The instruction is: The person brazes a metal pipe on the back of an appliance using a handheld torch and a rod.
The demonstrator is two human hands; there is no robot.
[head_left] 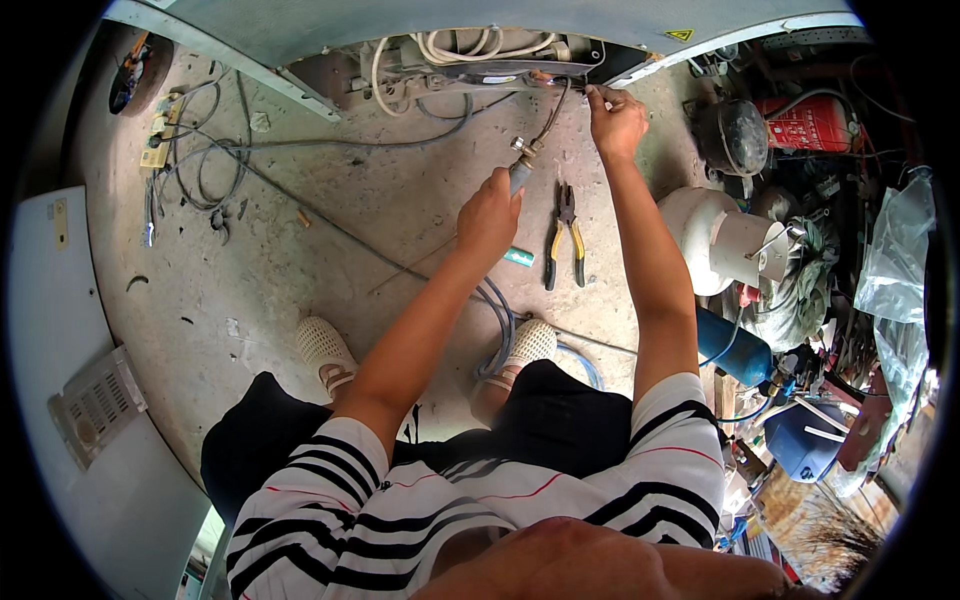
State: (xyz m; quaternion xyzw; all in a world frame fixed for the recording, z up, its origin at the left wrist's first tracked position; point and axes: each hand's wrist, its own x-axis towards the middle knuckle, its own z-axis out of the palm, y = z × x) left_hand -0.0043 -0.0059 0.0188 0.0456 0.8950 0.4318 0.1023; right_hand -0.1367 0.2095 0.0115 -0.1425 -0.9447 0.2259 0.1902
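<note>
My left hand (pixel 488 220) is wrapped round the grey handle of a gas torch (pixel 521 172), which has brass valves and a long thin bent neck. The neck's tip reaches up to the open lower compartment (pixel 500 68) of a grey appliance. At the right of that tip, my right hand (pixel 618 125) is closed at the compartment's lower edge. Whatever its fingers pinch is too small to make out. Between my forearms, pliers (pixel 566 235) with black and yellow handles lie on the floor. A green object (pixel 518 257) rests near my left wrist, partly hidden.
Hoses (pixel 495 325) trail past my feet. A power strip (pixel 160 135) with tangled cables is at far left, beside a pale panel (pixel 60 330). On the right stand a black compressor (pixel 733 138), a white gas cylinder (pixel 690 240), a blue cylinder (pixel 735 345) and clutter.
</note>
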